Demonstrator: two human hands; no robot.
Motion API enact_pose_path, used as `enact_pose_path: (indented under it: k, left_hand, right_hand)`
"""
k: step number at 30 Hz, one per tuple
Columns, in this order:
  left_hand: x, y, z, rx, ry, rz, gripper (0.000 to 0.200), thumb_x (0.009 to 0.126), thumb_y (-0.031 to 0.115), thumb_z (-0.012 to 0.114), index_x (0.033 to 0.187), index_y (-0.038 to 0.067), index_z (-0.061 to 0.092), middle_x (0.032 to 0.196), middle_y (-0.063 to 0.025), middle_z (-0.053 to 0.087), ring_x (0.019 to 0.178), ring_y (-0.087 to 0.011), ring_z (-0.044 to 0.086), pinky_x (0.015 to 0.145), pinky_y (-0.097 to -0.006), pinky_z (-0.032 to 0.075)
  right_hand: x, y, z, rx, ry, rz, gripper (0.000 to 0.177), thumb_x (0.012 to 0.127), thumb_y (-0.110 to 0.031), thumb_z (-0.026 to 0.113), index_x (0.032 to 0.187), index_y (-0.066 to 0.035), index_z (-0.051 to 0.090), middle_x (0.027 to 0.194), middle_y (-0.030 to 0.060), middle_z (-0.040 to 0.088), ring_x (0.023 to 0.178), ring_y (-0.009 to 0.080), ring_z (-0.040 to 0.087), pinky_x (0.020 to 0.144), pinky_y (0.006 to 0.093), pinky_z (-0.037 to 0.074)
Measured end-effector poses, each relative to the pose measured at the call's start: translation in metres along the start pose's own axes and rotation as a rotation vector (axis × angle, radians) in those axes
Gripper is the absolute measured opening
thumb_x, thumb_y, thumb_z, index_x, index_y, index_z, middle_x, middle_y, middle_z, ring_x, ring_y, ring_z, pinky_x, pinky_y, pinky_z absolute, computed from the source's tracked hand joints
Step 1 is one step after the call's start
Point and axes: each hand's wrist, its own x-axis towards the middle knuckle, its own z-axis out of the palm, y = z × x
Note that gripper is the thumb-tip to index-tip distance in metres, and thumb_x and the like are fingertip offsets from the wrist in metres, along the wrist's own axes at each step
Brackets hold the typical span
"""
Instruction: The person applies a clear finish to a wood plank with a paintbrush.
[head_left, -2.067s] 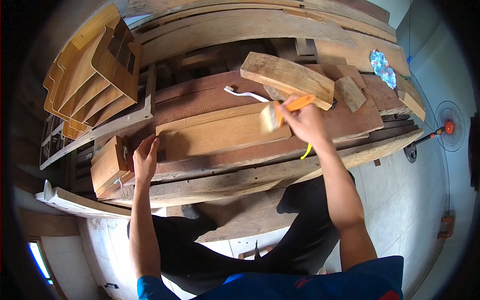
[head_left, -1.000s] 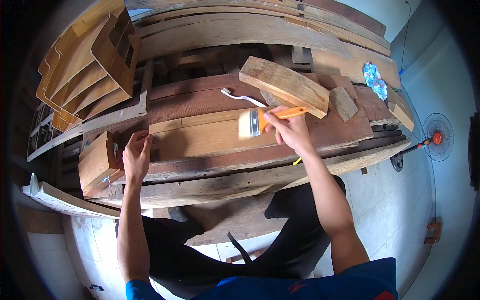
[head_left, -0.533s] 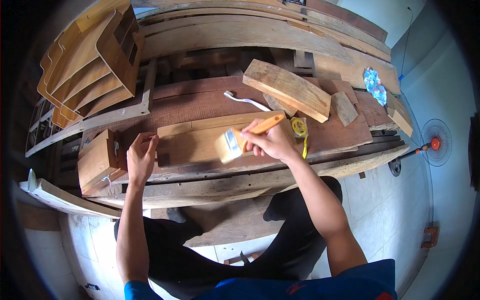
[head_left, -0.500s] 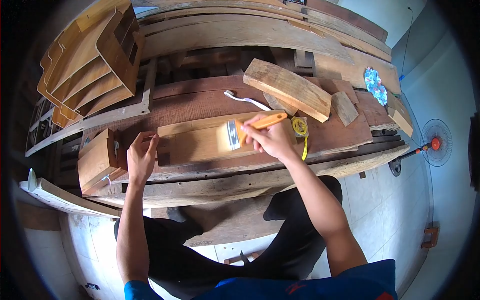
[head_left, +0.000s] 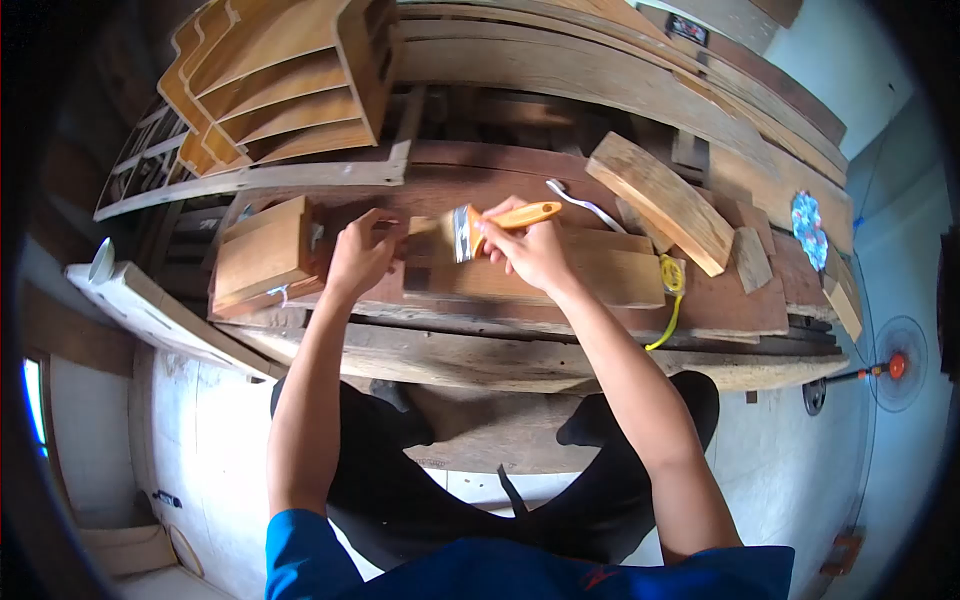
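A paintbrush (head_left: 520, 214) with an orange handle and pale bristles is held in my right hand (head_left: 528, 248), fingers wrapped round its lower handle. The bristles point left, over the left part of a flat wooden board (head_left: 590, 278) on the bench. My left hand (head_left: 362, 255) is at the board's left end, fingers curved and thumb apart from them, the tips close to the end. Left of that hand stands a wooden box (head_left: 262, 258) with a bit of white string at its base. A yellow tape measure (head_left: 672, 272) lies at the board's right end, its strip hanging forward.
Behind the board are a white toothbrush (head_left: 582, 203), a thick wood block (head_left: 665, 200) and several offcuts. A wooden shelf organizer (head_left: 290, 85) stands at the back left. A blue patterned cloth (head_left: 808, 230) lies at right, with a fan (head_left: 896, 367) beyond the bench.
The view has swung left, so the bench appears further right. The brush has moved left along the board towards its left end. My left hand stays by that end.
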Motion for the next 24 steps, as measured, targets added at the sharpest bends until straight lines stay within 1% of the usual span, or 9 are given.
enact_pose_path:
  k: [1, 3, 8, 9, 14, 15, 20, 21, 24]
  left_hand:
    - [0.001, -0.001, 0.000, -0.017, 0.007, 0.022, 0.027, 0.101, 0.016, 0.064, 0.121, -0.001, 0.069, 0.091, -0.0144, 0.080, 0.074, -0.0158, 0.077, 0.058, -0.0301, 0.060]
    - [0.006, -0.007, -0.001, -0.024, -0.006, 0.030, 0.026, 0.101, 0.015, 0.063, 0.121, -0.001, 0.069, 0.091, -0.0143, 0.080, 0.073, -0.0168, 0.077, 0.058, -0.0303, 0.060]
    - [0.012, -0.010, -0.003, 0.047, -0.015, 0.015, 0.027, 0.100, 0.012, 0.058, 0.122, 0.000, 0.069, 0.088, -0.0156, 0.079, 0.069, -0.0195, 0.078, 0.062, -0.0330, 0.062]
    - [0.012, -0.009, -0.004, 0.045, -0.022, 0.007, 0.027, 0.100, 0.010, 0.058, 0.123, -0.001, 0.067, 0.091, -0.0157, 0.079, 0.072, -0.0194, 0.078, 0.061, -0.0325, 0.062]
    - [0.013, -0.008, -0.002, 0.023, -0.054, -0.032, 0.028, 0.100, 0.007, 0.057, 0.125, -0.002, 0.066, 0.099, -0.0153, 0.079, 0.078, -0.0202, 0.079, 0.060, -0.0318, 0.062]
    - [0.014, -0.009, -0.002, 0.031, -0.055, -0.028, 0.028, 0.100, 0.007, 0.057, 0.125, -0.002, 0.066, 0.099, -0.0151, 0.079, 0.078, -0.0204, 0.079, 0.060, -0.0319, 0.062]
    - [0.012, -0.008, 0.000, 0.061, -0.071, 0.008, 0.027, 0.100, 0.008, 0.057, 0.124, -0.002, 0.066, 0.099, -0.0147, 0.079, 0.077, -0.0196, 0.079, 0.060, -0.0309, 0.062]
    - [0.012, -0.004, -0.002, 0.072, -0.078, 0.009, 0.027, 0.101, 0.008, 0.057, 0.124, -0.002, 0.066, 0.099, -0.0147, 0.079, 0.077, -0.0193, 0.079, 0.060, -0.0307, 0.061]
    - [0.010, -0.002, -0.001, 0.070, -0.061, 0.025, 0.025, 0.101, 0.007, 0.058, 0.122, -0.002, 0.068, 0.096, -0.0138, 0.079, 0.076, -0.0182, 0.078, 0.059, -0.0303, 0.061]
  right_hand:
    - [0.007, 0.002, 0.010, -0.006, 0.084, -0.059, 0.018, 0.100, -0.023, 0.075, 0.101, -0.006, 0.068, 0.076, 0.0028, 0.071, 0.058, 0.0062, 0.066, 0.046, 0.0197, 0.047]
    - [0.014, -0.012, 0.016, -0.023, -0.168, 0.083, 0.015, 0.102, -0.021, 0.071, 0.103, -0.006, 0.067, 0.079, 0.0032, 0.072, 0.061, 0.0063, 0.067, 0.046, 0.0197, 0.046]
    - [0.025, -0.020, 0.036, -0.069, -0.105, -0.002, 0.016, 0.101, -0.022, 0.073, 0.100, -0.006, 0.069, 0.077, 0.0034, 0.072, 0.059, 0.0070, 0.066, 0.046, 0.0199, 0.046]
    - [0.024, -0.026, 0.033, -0.089, -0.221, 0.082, 0.021, 0.102, -0.025, 0.072, 0.094, -0.006, 0.069, 0.077, 0.0038, 0.073, 0.059, 0.0074, 0.067, 0.048, 0.0218, 0.049]
    - [0.018, -0.025, 0.028, -0.080, -0.066, -0.045, 0.020, 0.101, -0.022, 0.073, 0.094, -0.004, 0.068, 0.075, 0.0042, 0.072, 0.059, 0.0082, 0.066, 0.050, 0.0229, 0.051]
    - [0.015, -0.032, 0.020, -0.147, -0.200, 0.125, 0.019, 0.100, -0.021, 0.074, 0.095, -0.004, 0.068, 0.074, 0.0043, 0.072, 0.058, 0.0084, 0.066, 0.051, 0.0234, 0.052]
    - [0.005, -0.016, 0.011, -0.061, -0.067, -0.020, 0.014, 0.101, -0.020, 0.073, 0.102, -0.007, 0.068, 0.074, 0.0028, 0.071, 0.056, 0.0069, 0.064, 0.044, 0.0199, 0.043]
    - [0.002, -0.019, 0.006, -0.109, -0.158, 0.108, 0.016, 0.100, -0.021, 0.074, 0.102, -0.006, 0.068, 0.074, 0.0022, 0.070, 0.056, 0.0067, 0.064, 0.044, 0.0199, 0.043]
    - [-0.002, -0.007, 0.007, -0.052, -0.083, 0.006, 0.016, 0.101, -0.022, 0.074, 0.102, -0.007, 0.068, 0.075, 0.0013, 0.070, 0.057, 0.0055, 0.063, 0.045, 0.0195, 0.043]
